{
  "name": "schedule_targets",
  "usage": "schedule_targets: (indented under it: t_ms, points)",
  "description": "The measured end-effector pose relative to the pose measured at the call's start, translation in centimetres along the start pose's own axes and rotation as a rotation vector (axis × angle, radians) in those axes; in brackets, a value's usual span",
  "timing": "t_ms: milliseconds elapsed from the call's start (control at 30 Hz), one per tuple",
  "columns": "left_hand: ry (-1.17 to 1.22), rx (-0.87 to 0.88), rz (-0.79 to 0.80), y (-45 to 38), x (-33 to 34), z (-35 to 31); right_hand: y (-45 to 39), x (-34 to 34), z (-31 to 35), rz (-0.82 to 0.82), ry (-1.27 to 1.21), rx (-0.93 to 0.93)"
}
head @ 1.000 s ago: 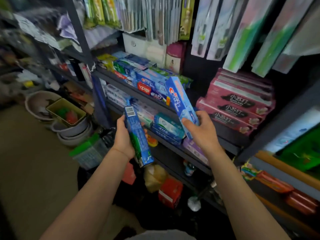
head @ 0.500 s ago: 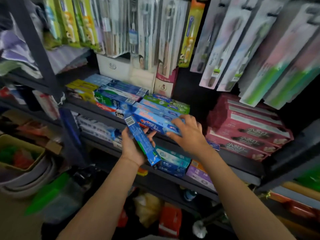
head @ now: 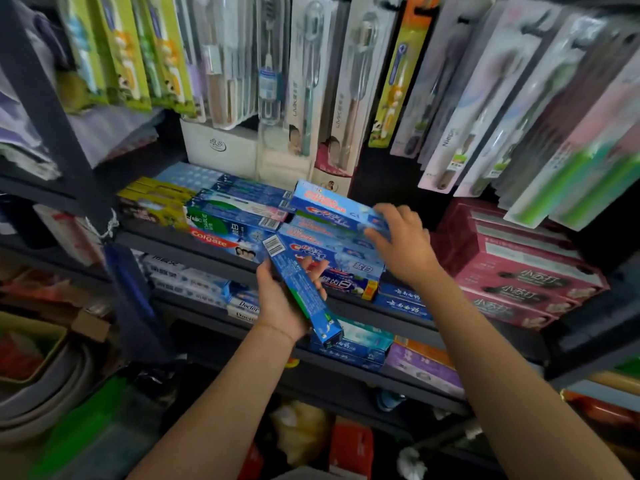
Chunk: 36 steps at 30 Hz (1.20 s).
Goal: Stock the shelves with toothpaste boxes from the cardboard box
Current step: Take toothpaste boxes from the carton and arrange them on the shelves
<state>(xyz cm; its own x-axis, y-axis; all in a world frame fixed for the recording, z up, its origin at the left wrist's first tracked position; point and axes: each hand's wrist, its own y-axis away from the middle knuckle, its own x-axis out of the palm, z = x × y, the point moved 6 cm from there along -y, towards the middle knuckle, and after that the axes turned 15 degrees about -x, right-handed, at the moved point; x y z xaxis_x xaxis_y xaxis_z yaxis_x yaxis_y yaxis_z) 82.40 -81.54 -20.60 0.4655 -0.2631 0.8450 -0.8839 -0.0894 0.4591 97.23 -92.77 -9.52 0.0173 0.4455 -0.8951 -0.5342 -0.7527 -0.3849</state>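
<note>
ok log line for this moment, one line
left hand: holds blue toothpaste box | right hand: setting light blue box on shelf stack | red boxes to the right

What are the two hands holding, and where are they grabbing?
Left hand grips a blue toothpaste box around its middle. Right hand holds the top blue box by its right end.

Dark metal shelf [head: 214, 249] stocked with toothpaste cartons.

Using the pile of blue cardboard toothpaste boxes [head: 332, 251] as landmark: left of it lie green-and-blue cartons [head: 235, 216], then yellow cartons [head: 156, 199]; right of it sits a stack of dark pink boxes [head: 519, 271]; behind it stands a white box [head: 221, 150]. The shelf board below [head: 408, 327] bears more blue and purple cartons [head: 422, 368].
</note>
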Motion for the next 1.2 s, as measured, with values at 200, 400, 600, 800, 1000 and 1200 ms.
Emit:
schedule_targets:
  t_ms: [200, 400, 600, 800, 1000, 1200]
  points:
    - [-0.127, 0.030, -0.007, -1.3, 2.5, -1.4, -4.9, 2.5, -4.4, 0.133, 0.032, 0.223]
    - [-0.169, 0.001, -0.050, -2.7, 2.7, -1.8, -7.5, 5.4, -5.6, 0.343, -0.184, 0.121]
    - [-0.164, 0.041, -0.058, -3.0, 2.6, -1.7, -7.7, 5.4, -5.1, 0.358, -0.347, 0.068]
    - [-0.174, -0.006, -0.104, -3.2, 2.2, -1.0, -8.3, 5.6, -6.8, 0.236, -0.222, 0.060]
    - [-0.155, -0.006, -0.113, -2.9, 2.4, -1.0, -8.9, 7.2, -8.5, 0.370, -0.157, 0.208]
    - [-0.140, -0.008, -0.145, -2.8, 2.4, -0.9, -9.5, 8.0, -7.3, 0.421, -0.356, 0.233]
